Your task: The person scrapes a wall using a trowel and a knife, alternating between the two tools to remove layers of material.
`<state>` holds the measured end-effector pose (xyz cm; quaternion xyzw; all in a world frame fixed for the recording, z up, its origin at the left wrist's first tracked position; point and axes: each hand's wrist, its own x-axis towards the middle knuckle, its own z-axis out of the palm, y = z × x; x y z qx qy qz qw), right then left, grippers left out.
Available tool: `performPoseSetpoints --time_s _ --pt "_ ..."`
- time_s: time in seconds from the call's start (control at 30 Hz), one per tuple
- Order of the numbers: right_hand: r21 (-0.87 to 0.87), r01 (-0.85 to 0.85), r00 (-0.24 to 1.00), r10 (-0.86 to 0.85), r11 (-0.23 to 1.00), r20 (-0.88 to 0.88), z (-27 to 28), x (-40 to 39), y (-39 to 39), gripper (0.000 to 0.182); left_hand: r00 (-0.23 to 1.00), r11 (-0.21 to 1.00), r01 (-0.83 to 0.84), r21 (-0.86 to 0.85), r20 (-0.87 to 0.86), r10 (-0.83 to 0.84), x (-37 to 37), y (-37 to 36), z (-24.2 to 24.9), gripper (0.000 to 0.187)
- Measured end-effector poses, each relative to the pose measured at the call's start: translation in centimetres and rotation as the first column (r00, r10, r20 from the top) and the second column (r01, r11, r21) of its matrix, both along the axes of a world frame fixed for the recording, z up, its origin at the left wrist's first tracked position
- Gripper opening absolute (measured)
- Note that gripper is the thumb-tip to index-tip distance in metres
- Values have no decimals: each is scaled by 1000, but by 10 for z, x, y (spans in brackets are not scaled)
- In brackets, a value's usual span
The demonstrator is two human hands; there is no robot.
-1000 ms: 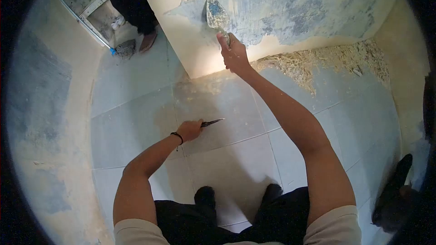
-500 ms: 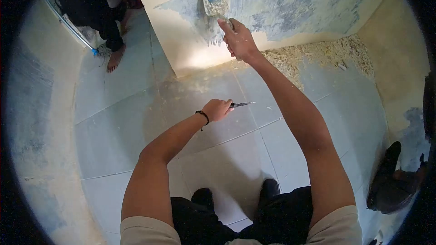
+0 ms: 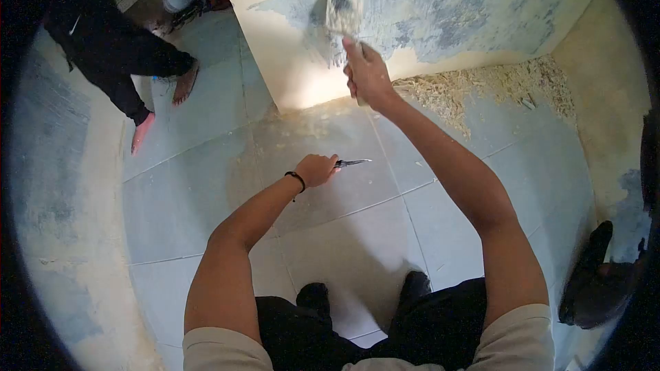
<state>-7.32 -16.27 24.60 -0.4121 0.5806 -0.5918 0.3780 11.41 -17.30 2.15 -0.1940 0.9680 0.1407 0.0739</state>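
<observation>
Pale grey-blue tiles cover the floor (image 3: 344,247), their joints running at a slant, and the cream wall (image 3: 254,27) ahead carries a broad, rough blue-grey patch (image 3: 440,20). Straw-coloured scrapings (image 3: 447,96) lie on the floor along the foot of this wall, thickest toward the right corner.

On the trousers (image 3: 103,34) of another person at the upper left is a small white curved mark (image 3: 74,25). That person's bare feet (image 3: 185,84) are on the tiles, well apart from the two working hands.

A trowel (image 3: 342,15) is in front of the blue-grey patch, near its left part. Its long axis runs away from the wearer, up the view and slightly to the left, with the broad blade at the far end and a shadow just left of it. The blade is blurred, and whether it touches the wall I cannot tell. The right hand (image 3: 370,77) is closed on the handle, its fingers wrapped narrow around it; the blade lies beyond them, on the wall side.

Nearer the wearer, above the floor, the left hand (image 3: 316,170) grips a small dark tool (image 3: 352,163). Its slim pointed end sticks out past the fingers and points right, nearly level across the view. A dark band (image 3: 295,178) circles the left wrist.
</observation>
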Motion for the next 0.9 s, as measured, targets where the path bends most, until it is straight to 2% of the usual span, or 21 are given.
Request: performPoseSetpoints --time_s 0.13,0.2,0.37,0.47,0.63,0.73,0.83,0.9 --pt "61 5 999 -3 998 -35 -34 -7 13 48 998 999 -11 -43 61 13 12 -10 7 30" --pt "68 4 998 -1 998 -57 -30 -8 16 47 997 999 -9 -43 80 12 13 -9 14 30" --pt "64 21 990 -12 998 -139 -5 -5 7 47 996 999 29 -41 87 -25 10 -5 23 29" --pt "33 34 988 -29 999 -149 29 -6 -10 48 995 998 60 -34 77 -57 6 4 27 30" --pt "32 33 986 -28 999 -162 3 6 -1 51 987 996 87 -16 140 -84 6 17 37 30" --pt "60 55 985 -44 997 -169 -14 5 3 52 989 990 134 -33 69 -132 10 16 28 31" --pt "-4 79 968 -78 997 -239 9 -4 -10 53 988 991 126 -35 100 -122 11 12 24 31" --pt "-103 110 954 -134 989 -269 49 -6 -20 55 990 992 113 -57 94 -107 10 9 23 30"
